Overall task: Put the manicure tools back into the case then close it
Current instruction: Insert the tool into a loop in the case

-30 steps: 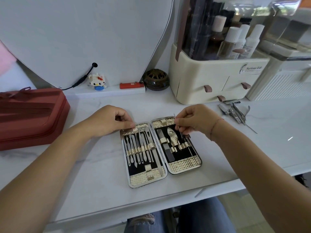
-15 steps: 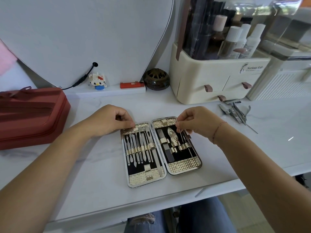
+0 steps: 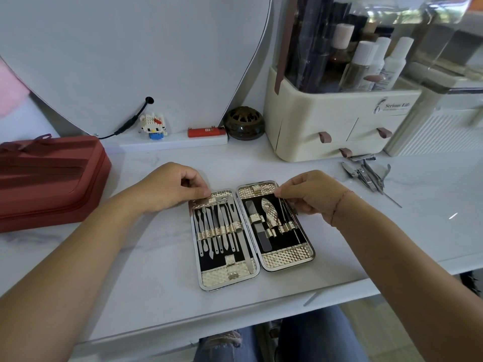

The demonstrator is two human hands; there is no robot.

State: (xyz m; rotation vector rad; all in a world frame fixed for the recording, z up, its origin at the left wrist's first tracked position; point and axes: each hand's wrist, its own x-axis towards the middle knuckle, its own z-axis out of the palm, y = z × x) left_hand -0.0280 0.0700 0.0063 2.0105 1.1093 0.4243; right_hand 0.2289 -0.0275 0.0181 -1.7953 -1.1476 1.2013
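While case [image 3: 285, 260] lies open, thin tool [image 3: 287, 208] pinched in right grip [image 3: 311, 194], far-left corner in left grip [image 3: 170, 189].

The case [image 3: 287, 259] is pinched at its far corner by the left hand [image 3: 170, 189], a thin tool [image 3: 282, 208] by the right hand [image 3: 311, 194].

One head-worn wide-angle view, forward and down, close over the white table [image 3: 156, 270], case [image 3: 286, 259] near centre.
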